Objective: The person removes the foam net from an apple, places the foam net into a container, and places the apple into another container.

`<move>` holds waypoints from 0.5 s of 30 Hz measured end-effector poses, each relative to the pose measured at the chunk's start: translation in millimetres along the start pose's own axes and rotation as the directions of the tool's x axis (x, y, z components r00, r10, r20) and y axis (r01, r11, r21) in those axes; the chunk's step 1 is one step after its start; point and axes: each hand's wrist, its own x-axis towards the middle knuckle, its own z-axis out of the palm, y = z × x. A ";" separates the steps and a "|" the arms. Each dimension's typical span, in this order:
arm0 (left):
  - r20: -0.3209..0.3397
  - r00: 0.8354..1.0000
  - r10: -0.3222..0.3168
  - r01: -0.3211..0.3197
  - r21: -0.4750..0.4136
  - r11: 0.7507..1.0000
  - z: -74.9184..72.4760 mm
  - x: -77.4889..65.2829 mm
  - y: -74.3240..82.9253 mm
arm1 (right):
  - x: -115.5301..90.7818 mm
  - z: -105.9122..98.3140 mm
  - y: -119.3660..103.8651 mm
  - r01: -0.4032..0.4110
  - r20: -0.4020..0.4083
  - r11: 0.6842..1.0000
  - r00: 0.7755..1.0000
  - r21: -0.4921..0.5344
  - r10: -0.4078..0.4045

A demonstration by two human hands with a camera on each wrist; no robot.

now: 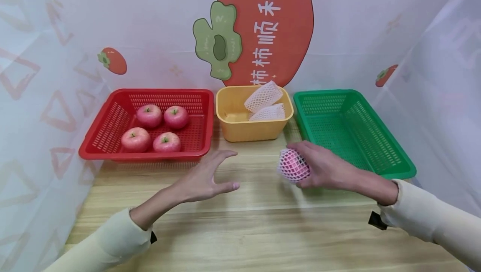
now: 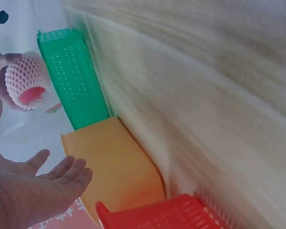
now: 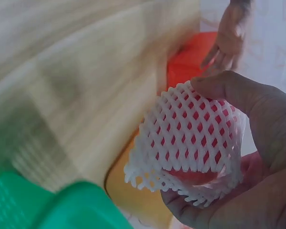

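Note:
My right hand grips an apple in a white foam net, held above the table in front of the green basket. In the right wrist view the foam net wraps round the red fruit, with thumb and fingers on either side. My left hand hovers near the red basket's front right corner, fingers spread and nothing in them. The left wrist view shows the same left hand with its palm and loose fingers. Several bare apples lie in the red basket.
Between the two baskets stands a yellow bin holding white foam nets. The green basket shows only its mesh bottom. A light wooden table carries all of these. Behind hangs a white printed curtain.

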 end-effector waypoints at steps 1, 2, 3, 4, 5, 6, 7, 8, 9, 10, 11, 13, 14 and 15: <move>-0.002 1.000 -0.001 0.001 -0.008 1.000 2.1 -0.3 -0.6 | -0.4 4.0 -0.5 0.000 0.006 1.000 1.000 -0.006 0.000; -0.005 1.000 -0.005 0.005 -0.015 1.000 4.1 -0.8 -1.0 | -0.8 7.9 -1.0 0.001 0.012 1.000 1.000 -0.009 -0.001; -0.007 1.000 -0.009 0.009 -0.023 1.000 6.5 -1.2 -1.7 | -1.3 12.0 -1.2 0.005 0.017 1.000 1.000 -0.011 -0.005; -0.008 1.000 -0.013 0.013 -0.030 0.999 8.7 -1.5 -2.1 | -1.7 16.0 -1.2 0.003 0.025 1.000 1.000 -0.012 -0.003; -0.010 1.000 -0.014 0.013 -0.041 0.999 10.9 -1.7 -2.9 | -2.2 19.7 -1.5 0.007 0.029 1.000 1.000 -0.014 -0.006; -0.011 1.000 -0.014 0.013 -0.053 0.998 12.9 -1.9 -3.7 | -2.7 23.4 -1.6 0.011 0.031 1.000 0.999 -0.015 -0.010; -0.012 1.000 -0.013 0.012 -0.065 0.998 15.1 -2.0 -4.5 | -3.1 26.9 -1.7 0.018 0.032 1.000 0.999 -0.017 -0.018; -0.013 1.000 -0.011 0.010 -0.077 0.997 17.2 -2.2 -5.4 | -3.2 30.3 -1.6 0.032 0.032 0.999 0.999 -0.017 -0.031; -0.013 1.000 -0.006 0.004 -0.090 0.996 19.5 -2.0 -6.4 | -3.3 33.3 -1.6 0.041 0.032 0.999 0.999 -0.017 -0.040; -0.013 1.000 0.000 -0.002 -0.107 0.994 21.4 -1.8 -7.0 | -3.5 36.2 -1.7 0.045 0.035 0.999 0.998 -0.016 -0.045; -0.016 1.000 0.010 -0.012 -0.120 0.993 23.8 -1.6 -8.1 | -3.6 38.9 -1.8 0.054 0.035 0.998 0.998 -0.016 -0.053; -0.020 1.000 0.024 -0.027 -0.155 0.988 29.2 -0.6 -10.2 | -3.6 44.0 -2.1 0.054 0.045 0.998 0.998 -0.010 -0.053; -0.019 0.999 0.028 -0.031 -0.181 0.983 31.8 -0.3 -10.9 | -3.3 46.5 -2.2 0.055 0.051 0.999 0.997 -0.004 -0.054; -0.016 0.999 0.031 -0.034 -0.215 0.976 34.5 0.2 -11.3 | -3.2 48.6 -2.3 0.053 0.057 0.999 0.997 -0.002 -0.053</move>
